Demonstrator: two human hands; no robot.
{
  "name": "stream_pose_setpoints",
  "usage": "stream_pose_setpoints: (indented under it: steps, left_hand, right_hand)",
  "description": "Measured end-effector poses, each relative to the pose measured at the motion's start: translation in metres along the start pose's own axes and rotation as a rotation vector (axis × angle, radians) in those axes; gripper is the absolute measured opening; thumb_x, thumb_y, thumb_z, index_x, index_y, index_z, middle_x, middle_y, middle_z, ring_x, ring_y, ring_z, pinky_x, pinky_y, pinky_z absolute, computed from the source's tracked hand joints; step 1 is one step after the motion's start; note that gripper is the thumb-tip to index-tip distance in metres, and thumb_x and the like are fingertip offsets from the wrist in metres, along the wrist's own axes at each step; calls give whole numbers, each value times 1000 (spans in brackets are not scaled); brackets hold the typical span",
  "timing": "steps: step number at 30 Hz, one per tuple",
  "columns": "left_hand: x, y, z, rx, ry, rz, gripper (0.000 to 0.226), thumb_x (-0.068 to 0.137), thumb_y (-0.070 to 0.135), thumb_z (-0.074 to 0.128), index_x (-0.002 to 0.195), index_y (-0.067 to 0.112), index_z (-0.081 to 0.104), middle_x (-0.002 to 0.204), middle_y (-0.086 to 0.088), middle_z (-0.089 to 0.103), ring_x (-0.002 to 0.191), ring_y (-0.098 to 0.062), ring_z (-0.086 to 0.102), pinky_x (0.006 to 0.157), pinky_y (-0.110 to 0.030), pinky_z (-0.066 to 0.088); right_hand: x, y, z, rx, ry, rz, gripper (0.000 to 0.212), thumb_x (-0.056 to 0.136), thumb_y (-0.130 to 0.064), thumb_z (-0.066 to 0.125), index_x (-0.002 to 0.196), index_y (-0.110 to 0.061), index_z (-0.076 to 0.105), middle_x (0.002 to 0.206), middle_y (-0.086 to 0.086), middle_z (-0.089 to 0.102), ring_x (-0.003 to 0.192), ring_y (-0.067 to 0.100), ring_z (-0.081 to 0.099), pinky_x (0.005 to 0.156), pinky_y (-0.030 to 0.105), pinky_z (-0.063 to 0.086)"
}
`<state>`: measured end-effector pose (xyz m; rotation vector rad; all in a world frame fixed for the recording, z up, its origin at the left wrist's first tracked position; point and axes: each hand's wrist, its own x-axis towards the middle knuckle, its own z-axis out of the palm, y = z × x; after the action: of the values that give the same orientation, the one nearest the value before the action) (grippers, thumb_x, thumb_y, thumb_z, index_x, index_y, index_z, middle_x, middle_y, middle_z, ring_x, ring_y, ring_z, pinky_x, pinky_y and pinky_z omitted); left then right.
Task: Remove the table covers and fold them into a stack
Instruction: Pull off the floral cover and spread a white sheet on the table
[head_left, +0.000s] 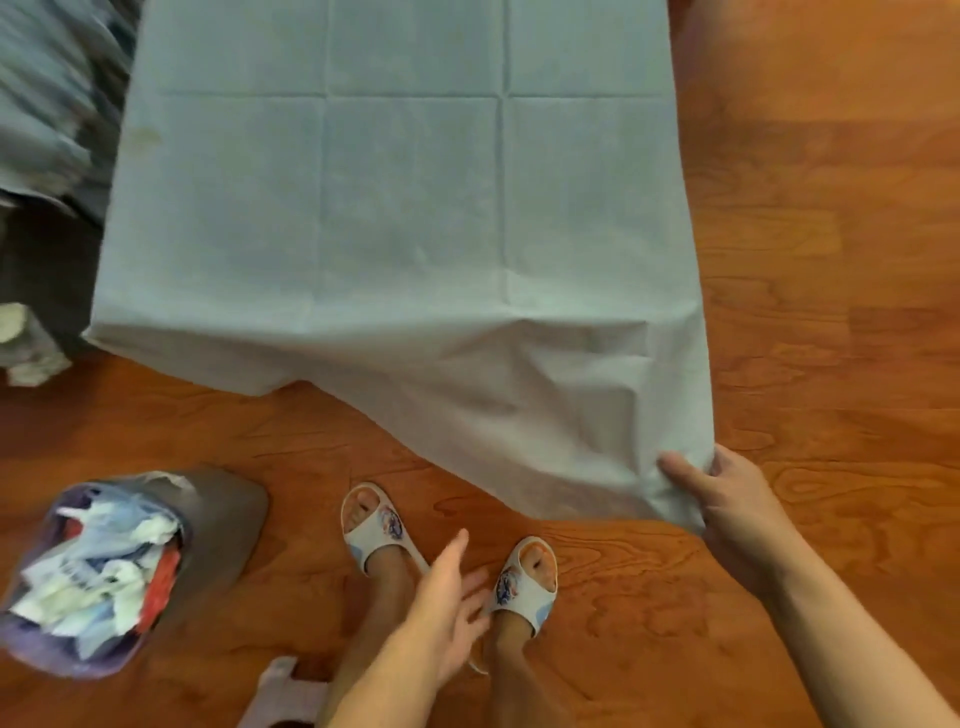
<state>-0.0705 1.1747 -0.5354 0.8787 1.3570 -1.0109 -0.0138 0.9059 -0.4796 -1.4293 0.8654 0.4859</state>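
Nearest you, your left hand hangs free with fingers loosely spread, holding nothing, well to the left of the cover's lifted corner. Your right hand pinches that corner of the blue table cover, thumb over fingers, and the cloth runs lengthwise up and away across the table from there.

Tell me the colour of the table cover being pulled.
Pale blue table cover, creased in squares; head view.
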Motion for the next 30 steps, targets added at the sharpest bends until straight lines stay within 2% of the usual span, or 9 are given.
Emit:
stream_pose_setpoints:
  steps: [2, 6, 10, 14, 19, 22, 26, 28, 30]
  left_hand:
    - [-6, -11, 17, -213, -37, -72, 76, 96, 62, 52, 155, 17, 35, 152, -22, 43, 126, -41, 52, 97, -56, 45]
    - [22, -34, 24, -472, -158, -87, 92, 90, 79, 40, 158, 19, 32, 158, -20, 36, 148, -39, 30, 122, -56, 18]
    - [56, -41, 29, -787, -257, 117, 75, 92, 74, 43, 143, 20, 52, 137, -20, 61, 129, -42, 54, 114, -59, 35]
    - [56, -42, 10, -959, -141, 266, 58, 97, 62, 47, 131, 18, 64, 127, -18, 69, 115, -35, 63, 92, -48, 50]
    - [31, -51, -44, -802, -236, 222, 51, 97, 43, 53, 139, 14, 59, 130, -19, 67, 125, -42, 59, 111, -57, 41]
    - [2, -58, -57, -698, -196, 241, 39, 104, 30, 48, 137, 13, 60, 129, -16, 68, 122, -37, 64, 100, -53, 50]
    - [-52, -76, -63, -671, -108, 322, 39, 100, 27, 52, 136, 19, 61, 126, -11, 71, 116, -34, 68, 79, -44, 61]
    - [-80, -82, -66, -691, -78, 312, 45, 90, 29, 59, 134, 20, 61, 121, -12, 73, 108, -36, 71, 73, -45, 62]
    - [-106, -84, -68, -719, -91, 320, 47, 82, 27, 62, 128, 18, 64, 114, -15, 75, 94, -37, 75, 62, -45, 63]
  right_hand:
    - [-25, -23, -4, 82, -43, 34, 30, 92, -13, 64, 122, -5, 64, 111, 16, 75, 96, 33, 74, 74, 38, 63]
    - [-49, -53, -8, 130, -102, 126, 30, 95, -16, 60, 122, -4, 65, 113, 19, 73, 87, 30, 75, 67, 36, 64]
    - [-51, -60, -18, 76, -106, 214, 33, 97, -19, 58, 126, -5, 65, 120, 19, 71, 103, 35, 70, 81, 45, 62]
    - [-40, -59, -26, 18, -4, 136, 33, 96, -19, 59, 126, -7, 66, 118, 15, 72, 100, 29, 72, 74, 36, 63]
    - [-11, -43, -32, -73, 92, 136, 26, 99, -20, 60, 121, -9, 68, 114, 10, 75, 98, 24, 72, 69, 32, 61]
    - [1, -24, -30, -113, 194, 122, 32, 101, -32, 59, 122, -8, 65, 114, 7, 74, 106, 24, 68, 80, 37, 53]
    - [-28, 41, -17, -119, 661, 186, 41, 106, -33, 44, 133, -2, 52, 128, 24, 62, 93, 25, 62, 91, 46, 49]
    - [-69, 91, 9, 92, 604, 402, 45, 106, -39, 44, 129, -1, 52, 140, 29, 52, 112, 35, 59, 91, 52, 47]
    - [-117, 118, 55, 329, 313, 678, 59, 95, -61, 52, 121, -8, 55, 129, 24, 58, 118, 38, 56, 86, 51, 48]
